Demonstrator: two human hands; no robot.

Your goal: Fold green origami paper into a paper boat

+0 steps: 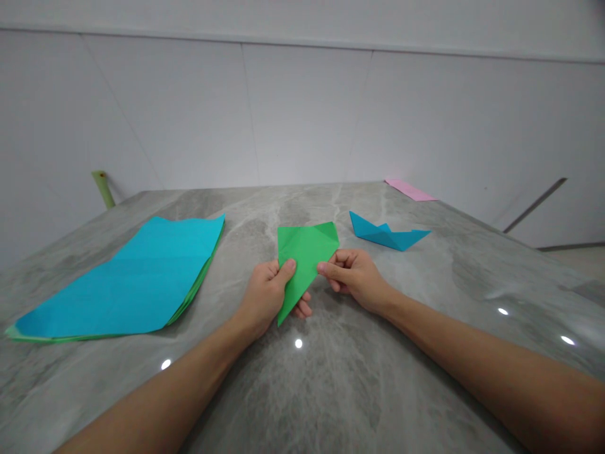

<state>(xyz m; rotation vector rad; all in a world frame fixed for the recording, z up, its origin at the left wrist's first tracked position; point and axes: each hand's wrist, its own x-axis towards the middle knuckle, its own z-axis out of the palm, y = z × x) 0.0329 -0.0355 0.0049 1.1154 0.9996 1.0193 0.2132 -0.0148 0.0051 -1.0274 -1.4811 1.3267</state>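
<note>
Both hands meet over the middle of the grey marbled worktop (331,378), holding one piece of folded green paper (305,252).

Left hand (267,296): thumb on top of the paper's left edge, fingers curled beneath it, two fingertips showing past the lower right edge. A pinch, thumb against fingers, with the paper between.

Right hand (357,274): thumb and forefinger closed on the paper's right edge, about halfway down; the other fingers curled in toward the palm.

Green paper: folded to a long, pointed shape, wide end away from the person, narrow tip toward the person and just below the left hand. A crease shows across the wide end. Whether the tip touches the worktop, cannot tell.

Left of the hands, well apart: a stack of sheets (137,277) lying flat, blue sheet on top, green edges showing below it along the right and near sides.

Right and farther back: a blue paper boat (385,234) resting on the worktop, near the right hand but not touching.

Far right corner: a pink sheet (410,189), flat.

Far left edge: a green tube (104,188), leaning against the white wall (302,113).
</note>
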